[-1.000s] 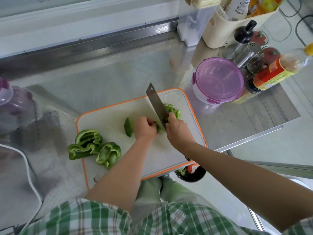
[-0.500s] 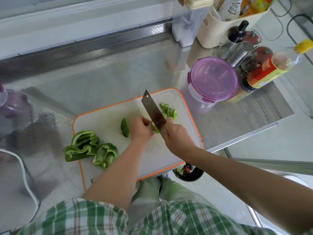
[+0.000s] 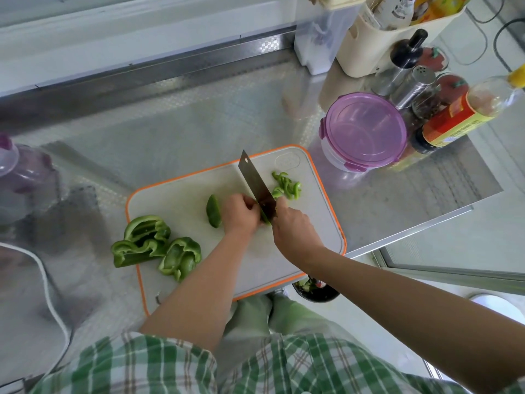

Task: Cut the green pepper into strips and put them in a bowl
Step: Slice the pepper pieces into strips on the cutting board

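one cleaver point(image 3: 255, 186), blade pointing up-left, gripped by right fingers point(image 3: 285, 213), left fingers point(image 3: 246, 203) curled on pepper piece point(image 3: 265, 218)

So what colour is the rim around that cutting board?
Orange, a thin band edging the white cutting board; it shows clearly in the head view.

The handle of the knife point(image 3: 255, 186) is hidden inside the right hand point(image 3: 292, 226), which grips it; the pepper piece point(image 3: 266, 219) lies almost wholly under the curled fingers of the left hand point(image 3: 241, 213), with only a green sliver showing beside the blade; a dark bowl point(image 3: 315, 292) is mostly covered by the cutting board point(image 3: 176, 206) and the right forearm, its contents too blurred to name; the bottle point(image 3: 454, 115) is cut off by the right edge, its label too small to read; a purple-lidded jar point(image 3: 20, 177) is cut off at the left edge; the cream basket point(image 3: 377, 44) runs out at the top.
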Demonstrator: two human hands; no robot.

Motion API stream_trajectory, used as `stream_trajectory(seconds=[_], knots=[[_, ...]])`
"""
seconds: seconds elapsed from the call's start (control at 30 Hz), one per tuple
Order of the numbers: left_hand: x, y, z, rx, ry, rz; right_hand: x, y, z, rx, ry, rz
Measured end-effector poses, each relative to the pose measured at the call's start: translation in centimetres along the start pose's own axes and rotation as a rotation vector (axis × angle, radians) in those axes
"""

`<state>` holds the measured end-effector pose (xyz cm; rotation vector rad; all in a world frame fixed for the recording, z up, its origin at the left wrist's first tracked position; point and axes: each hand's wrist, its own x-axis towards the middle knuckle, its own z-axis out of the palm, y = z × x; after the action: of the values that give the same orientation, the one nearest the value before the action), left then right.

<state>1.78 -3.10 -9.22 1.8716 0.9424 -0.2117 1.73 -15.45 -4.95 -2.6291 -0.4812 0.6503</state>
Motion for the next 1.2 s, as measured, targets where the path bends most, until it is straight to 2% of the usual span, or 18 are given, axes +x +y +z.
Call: stream_trajectory(seconds=[0.43, 0.73, 0.9, 1.2], knots=[[-2.0, 1.2, -0.7, 0.038, 0.005, 0.059, 2.6, -1.7, -0.4, 0.038, -0.009, 0.002], [-1.7, 1.2, -0.7, -0.209, -0.016, -0.050, 2.9, 0.9, -2.7, 0.132, 0.085, -0.052], [-2.4, 0.6, -0.9, -0.096, 0.019, -0.062, 1.8, 0.2, -2.6, 0.176, 0.075, -0.053], [-2.4, 0.6, -0.2, -0.044, 0.030, -0.104, 0.3, 0.6, -0.9, 0.132, 0.057, -0.056]])
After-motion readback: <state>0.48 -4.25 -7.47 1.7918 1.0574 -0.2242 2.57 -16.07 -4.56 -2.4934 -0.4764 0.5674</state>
